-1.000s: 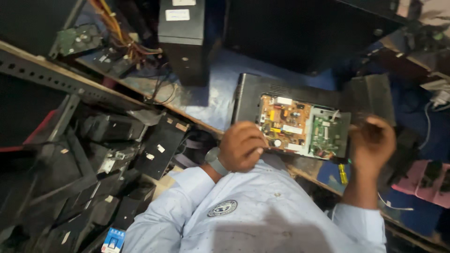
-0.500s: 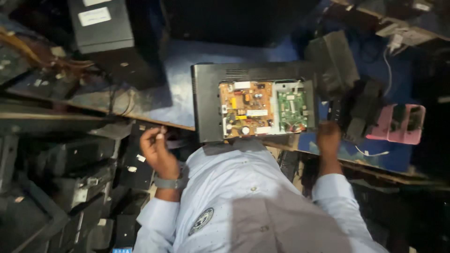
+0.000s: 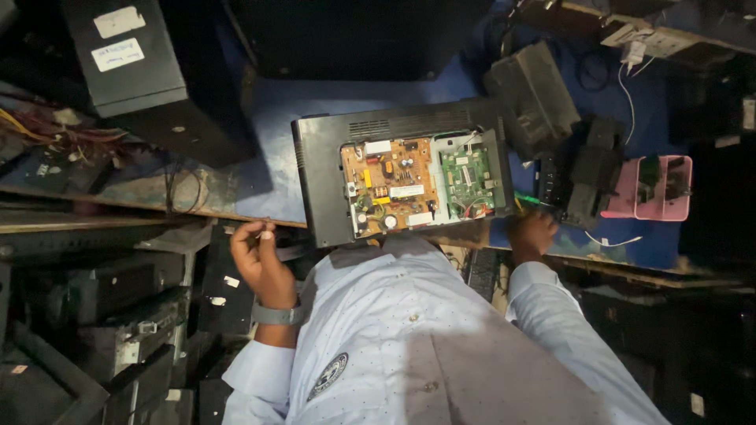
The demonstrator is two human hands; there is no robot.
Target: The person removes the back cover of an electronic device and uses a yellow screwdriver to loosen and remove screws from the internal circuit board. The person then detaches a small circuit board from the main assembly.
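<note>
Looking down from your head camera, you see the opened black monitor (image 3: 331, 169) lying face-down on the blue surface (image 3: 272, 126), its brown circuit board (image 3: 390, 187) and green circuit board (image 3: 466, 177) exposed, between your hands and just beyond your chest. Your left hand (image 3: 256, 256) hangs off the near left edge, fingers curled, pinching something too small to tell. Your right hand (image 3: 531, 234) sits at the monitor's near right corner, closed around a green-handled tool (image 3: 529, 201).
</note>
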